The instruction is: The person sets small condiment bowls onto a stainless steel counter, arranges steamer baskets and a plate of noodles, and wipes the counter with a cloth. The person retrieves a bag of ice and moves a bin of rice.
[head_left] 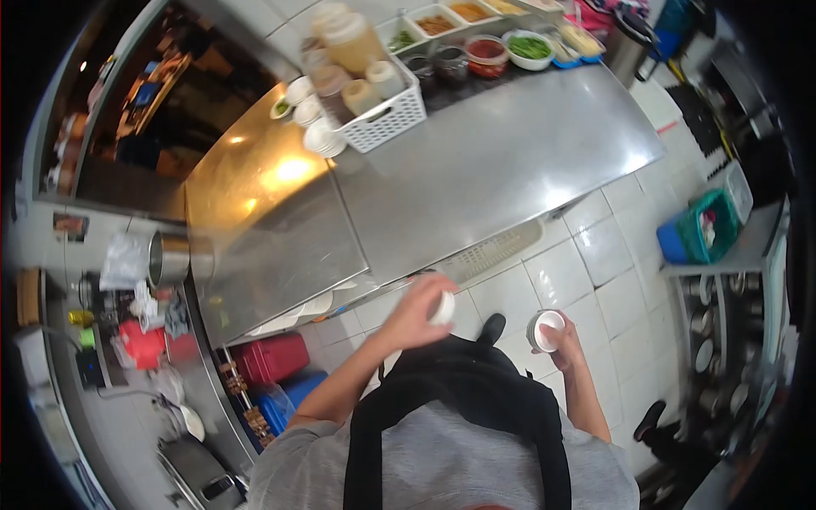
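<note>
My left hand [411,318] is closed on a small white bowl [443,308], held in front of my body just off the counter's edge. Its fingers are slightly smeared and hide part of the bowl. Off to the right, my right hand [564,343] grips a small stack of white bowls [544,324], with the thumb at the opening of the top one. Both hands are over the tiled floor, apart from each other.
A steel counter [501,161] runs ahead. It bears a white basket of sauce bottles [387,123], stacked white cups [323,136] and a bowl of chopped greens [529,49]. A blue-green bin [701,229] and a pot shelf stand right; another person's leg [671,433] shows lower right.
</note>
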`<state>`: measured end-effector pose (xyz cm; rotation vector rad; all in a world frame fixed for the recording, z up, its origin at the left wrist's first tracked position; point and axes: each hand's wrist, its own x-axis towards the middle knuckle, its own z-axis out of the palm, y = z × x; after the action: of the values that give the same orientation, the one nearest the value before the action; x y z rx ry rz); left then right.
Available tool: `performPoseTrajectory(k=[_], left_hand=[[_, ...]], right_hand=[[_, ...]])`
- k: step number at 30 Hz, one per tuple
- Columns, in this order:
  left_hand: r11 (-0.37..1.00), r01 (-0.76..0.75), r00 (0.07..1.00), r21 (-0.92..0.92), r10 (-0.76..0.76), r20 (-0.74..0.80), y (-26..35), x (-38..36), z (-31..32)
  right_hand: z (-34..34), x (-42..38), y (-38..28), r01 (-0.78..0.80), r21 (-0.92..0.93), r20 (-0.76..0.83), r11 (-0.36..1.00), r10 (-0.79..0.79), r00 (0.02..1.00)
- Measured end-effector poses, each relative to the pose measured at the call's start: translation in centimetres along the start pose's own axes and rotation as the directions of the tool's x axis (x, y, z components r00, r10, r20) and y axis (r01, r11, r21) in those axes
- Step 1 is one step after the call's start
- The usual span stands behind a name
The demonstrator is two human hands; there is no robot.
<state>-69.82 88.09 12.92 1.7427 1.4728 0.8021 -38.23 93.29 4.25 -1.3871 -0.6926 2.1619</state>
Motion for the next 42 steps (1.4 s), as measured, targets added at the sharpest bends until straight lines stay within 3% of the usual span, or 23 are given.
performPoseTrajectory(k=[3, 5, 7, 9, 12, 14, 16, 18, 19, 21, 22, 24, 26, 28, 30, 31, 32, 33, 34, 36, 38, 41, 42], left_hand=[[0.983, 0.14, 0.939, 0.115, -0.095, -0.33, -2.1, -0.4, -6.2], [0.979, 0.195, 0.875, 0.064, -0.144, -0.461, -4.0, 0.1, -10.8], [0.951, 0.194, 0.831, 0.241, -0.029, -0.556, -5.9, 1.8, -15.5], [0.902, 0.261, 0.809, 0.344, -0.01, -0.588, -6.6, 4.9, -20.0], [0.887, 0.214, 0.846, 0.41, 0.042, -0.532, -9.5, 10.2, -24.7], [0.878, 0.137, 0.873, 0.459, 0.112, -0.475, -11.5, 13.3, -25.9], [0.837, 0.155, 0.907, 0.525, 0.09, -0.411, -12.9, 14.7, -26.2], [0.793, 0.064, 0.902, 0.606, 0.213, -0.375, -14.3, 14.9, -26.3], [0.807, 0.064, 0.88, 0.588, 0.232, -0.415, -13.9, 14.2, -26.4], [0.864, 0.035, 0.844, 0.502, 0.243, -0.478, -13.4, 11.6, -25.4], [0.908, 0.018, 0.8, 0.418, 0.238, -0.551, -13.1, 10.0, -24.7], [0.977, -0.052, 0.923, 0.209, 0.127, -0.364, -12.3, 6.5, -21.5], [0.963, -0.06, 0.953, 0.263, 0.134, -0.271, -11.7, 4.6, -18.9], [0.968, -0.031, 0.954, 0.248, 0.102, -0.283, -12.1, 4.1, -18.1], [0.972, -0.009, 0.955, 0.235, 0.078, -0.286, -13.2, 4.1, -18.4], [0.981, 0.002, 0.953, 0.193, 0.057, -0.297, -13.8, 3.8, -19.0], [0.989, 0.012, 0.951, 0.149, 0.035, -0.307, -14.5, 3.4, -19.6], [0.99, 0.096, 0.947, 0.105, -0.058, -0.315, -14.5, 3.1, -20.8], [0.995, 0.076, 0.91, 0.068, -0.041, -0.412, -15.2, 3.1, -22.0], [0.993, 0.009, 0.799, -0.114, -0.076, -0.596, -18.9, 4.3, -24.7], [0.997, -0.004, 0.7, -0.081, -0.055, -0.712, -17.0, 7.5, -29.3], [0.982, 0.053, 0.82, 0.183, 0.061, -0.568, -16.2, 13.6, -33.8], [0.981, 0.047, 0.821, 0.186, 0.068, -0.566, -16.2, 15.2, -33.9]], right_hand=[[5.3, 1.6, -4.0, 0.203, -0.271, 0.11, 0.941, -0.179, 0.978], [11.1, 3.3, -7.0, 0.435, -0.338, 0.238, 0.835, -0.371, 0.898], [17.2, 5.5, -8.7, 0.525, -0.316, 0.304, 0.79, -0.44, 0.845], [22.0, 9.6, -8.8, 0.715, -0.459, 0.39, 0.528, -0.603, 0.696], [28.1, 13.5, -7.7, 0.749, -0.478, 0.358, 0.459, -0.676, 0.644], [31.0, 14.2, -8.0, 0.624, -0.587, 0.287, 0.516, -0.588, 0.756], [32.4, 14.8, -8.1, 0.608, -0.63, 0.252, 0.483, -0.614, 0.748], [33.0, 15.8, -8.0, 0.65, -0.688, 0.324, 0.321, -0.666, 0.672], [33.1, 16.0, -7.9, 0.64, -0.696, 0.305, 0.327, -0.672, 0.675], [33.0, 16.5, -8.2, 0.555, -0.832, 0.324, -0.004, -0.816, 0.48], [33.1, 16.6, -8.4, 0.552, -0.834, 0.322, -0.006, -0.818, 0.477], [33.8, 16.7, -8.6, 0.523, -0.837, 0.263, 0.163, -0.717, 0.645], [34.6, 17.9, -7.8, 0.598, -0.768, 0.324, 0.23, -0.666, 0.672], [36.0, 17.8, -7.8, 0.66, -0.689, 0.387, 0.3, -0.618, 0.684], [37.6, 17.2, -7.6, 0.579, -0.535, 0.386, 0.615, -0.432, 0.815], [37.9, 17.8, -6.9, 0.612, -0.403, 0.432, 0.681, -0.448, 0.783], [38.0, 17.6, -6.7, 0.611, -0.403, 0.431, 0.682, -0.447, 0.784], [38.3, 16.9, -6.9, 0.543, -0.294, 0.421, 0.787, -0.403, 0.813], [38.4, 16.5, -7.0, 0.46, -0.179, 0.417, 0.869, -0.357, 0.836], [37.4, 18.3, -5.3, 0.536, -0.216, 0.413, 0.816, -0.421, 0.808], [37.2, 18.6, -4.4, 0.598, -0.252, 0.411, 0.761, -0.476, 0.778], [37.4, 17.8, -4.6, 0.627, -0.293, 0.379, 0.722, -0.514, 0.769], [37.5, 17.7, -4.6, 0.625, -0.315, 0.368, 0.714, -0.515, 0.774]])
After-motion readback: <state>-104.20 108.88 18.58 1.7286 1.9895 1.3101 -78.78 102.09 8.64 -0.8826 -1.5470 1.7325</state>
